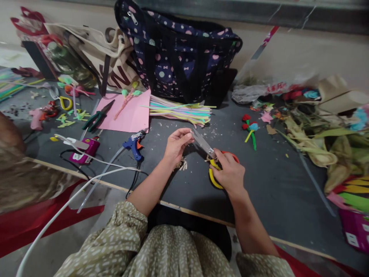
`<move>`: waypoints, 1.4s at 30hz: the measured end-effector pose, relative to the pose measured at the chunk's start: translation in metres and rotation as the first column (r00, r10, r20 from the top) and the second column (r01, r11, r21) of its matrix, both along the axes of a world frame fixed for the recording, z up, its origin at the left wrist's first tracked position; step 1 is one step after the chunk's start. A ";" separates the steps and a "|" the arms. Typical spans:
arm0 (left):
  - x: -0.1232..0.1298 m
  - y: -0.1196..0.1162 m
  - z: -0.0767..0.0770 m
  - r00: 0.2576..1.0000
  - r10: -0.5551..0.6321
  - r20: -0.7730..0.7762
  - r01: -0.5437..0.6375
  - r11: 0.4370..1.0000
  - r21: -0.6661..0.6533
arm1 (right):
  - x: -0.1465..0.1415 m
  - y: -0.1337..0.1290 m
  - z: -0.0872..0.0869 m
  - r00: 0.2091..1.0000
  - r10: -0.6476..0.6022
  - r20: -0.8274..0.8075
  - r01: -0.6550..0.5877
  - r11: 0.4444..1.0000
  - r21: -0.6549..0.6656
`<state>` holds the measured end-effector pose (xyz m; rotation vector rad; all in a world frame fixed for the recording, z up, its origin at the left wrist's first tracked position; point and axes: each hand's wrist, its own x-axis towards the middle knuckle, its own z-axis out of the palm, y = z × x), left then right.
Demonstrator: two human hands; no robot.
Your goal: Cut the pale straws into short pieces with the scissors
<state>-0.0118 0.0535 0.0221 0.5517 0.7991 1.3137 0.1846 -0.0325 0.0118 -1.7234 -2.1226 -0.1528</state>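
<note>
A pair of scissors (203, 143) with metal blades and yellow and orange-red handles is in my right hand (230, 173), whose fingers wrap around it near the pivot. The blades point up and left. At their tips, the thumb and fingers of my left hand (177, 145) are pinched together; whatever is between them is too small to make out. Small tan strips (182, 164) lie on the table just beneath my left hand. Pale scraps are scattered beyond both hands.
A blue glue gun (134, 146) and green-handled pliers (98, 115) lie left, by a pink sheet (127, 119). Pipe cleaners (181, 111) lie before a dark patterned bag (184, 57). A small red-and-blue flower (250, 129) and dried husks (311, 134) are right. White cables (77, 196) cross the front edge.
</note>
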 end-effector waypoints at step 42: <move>0.005 -0.003 -0.003 0.996 0.003 0.087 0.007 0.994 -0.109 | -0.006 0.000 -0.001 0.999 0.039 -0.010 -0.039 0.998 0.050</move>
